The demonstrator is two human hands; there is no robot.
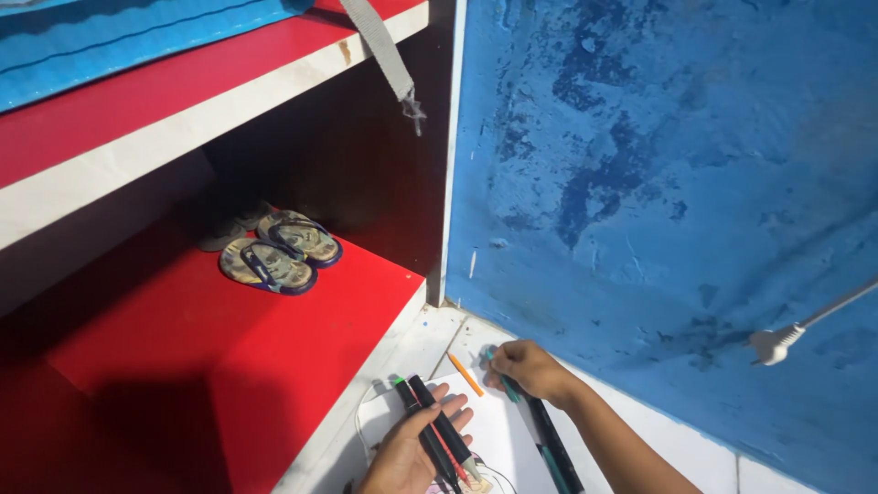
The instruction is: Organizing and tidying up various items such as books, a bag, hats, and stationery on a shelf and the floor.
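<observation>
The left hand [407,450] lies palm up low in the head view, fingers curled around a bundle of dark markers [439,430] — one with a green cap at its far end, one with a red stripe along it. The bundle's long axis runs from the heel of the palm up and away to the left, so the capped ends stick out beyond the fingertips.

The right hand [529,368] sits just beyond and to the right of the left one, closed on a teal-tipped pen [540,425]. That pen's long axis runs from the fingers back down along the forearm, with its tip poking out past the knuckles toward the blue wall [668,183].

A loose orange pencil [465,374] lies on the white sheet of paper [503,439], in the gap between the two hands. It is just to the left of the right hand's knuckles and just beyond the left hand's fingertips, apart from both. Its long axis slants roughly parallel to the marker bundle. The right hand is the nearer of the two.

Well beyond the left hand, on the red shelf [302,338], rests a pair of small sandals [279,252]. A white plug [776,346] hangs far to the right of the right hand.
</observation>
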